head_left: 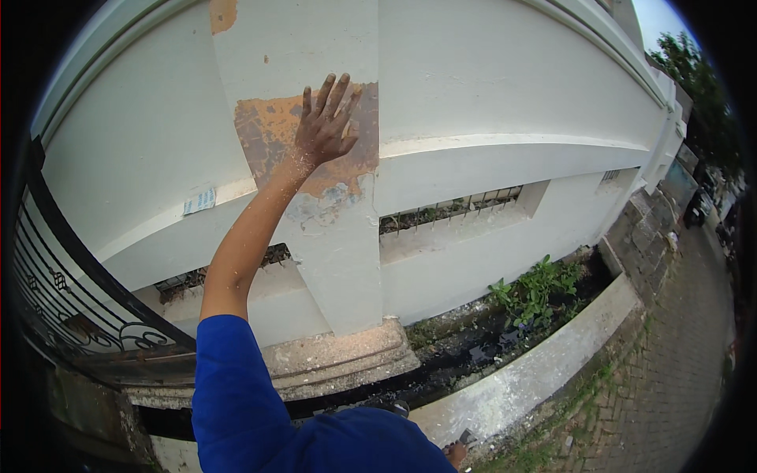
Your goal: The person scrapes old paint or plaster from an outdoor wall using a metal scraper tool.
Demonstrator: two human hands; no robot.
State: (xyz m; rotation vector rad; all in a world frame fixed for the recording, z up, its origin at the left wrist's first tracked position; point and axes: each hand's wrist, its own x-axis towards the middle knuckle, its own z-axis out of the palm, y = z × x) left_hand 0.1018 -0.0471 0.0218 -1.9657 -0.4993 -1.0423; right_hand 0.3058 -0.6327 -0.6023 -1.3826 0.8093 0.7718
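Observation:
My left hand (326, 130) is raised to the wall pillar (347, 260), its back toward me and its fingers spread. It lies over a patch of bare brown and orange surface (268, 134) where the white paint has come off; whether the palm presses on it I cannot tell. Pale flecks dot my left forearm. Low down at the bottom edge, my right hand (456, 454) is closed around a small scraper (466, 436) with a flat grey blade. My body hides most of the right arm.
Below the wall runs a ditch of dark water (473, 355) with green plants (538, 290) and a concrete curb (512, 394) speckled white. A black iron gate (79, 284) stands left. Barred openings (449, 214) sit low in the wall. A paved lane (670, 378) lies right.

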